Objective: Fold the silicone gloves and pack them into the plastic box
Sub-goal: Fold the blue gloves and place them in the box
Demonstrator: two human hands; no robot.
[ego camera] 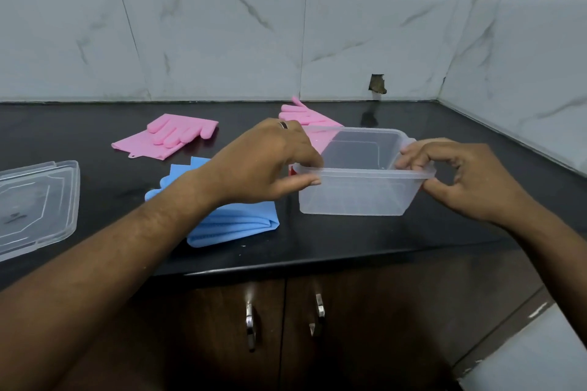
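Note:
A clear plastic box [349,197], with nothing in it, is held over the black counter near its front edge. My left hand [266,159] pinches the box's left rim and my right hand [470,178] pinches its right rim. A pink silicone glove [171,133] lies flat at the back left. A second pink glove [305,117] lies behind the box, partly hidden by it and by my left hand. A folded blue glove [235,225] lies under my left forearm, partly covered.
The box's clear lid [35,200] lies at the counter's left edge. The black counter [413,241] meets white marble tiled walls behind and on the right. Below the front edge are dark cabinet doors with metal handles [251,320].

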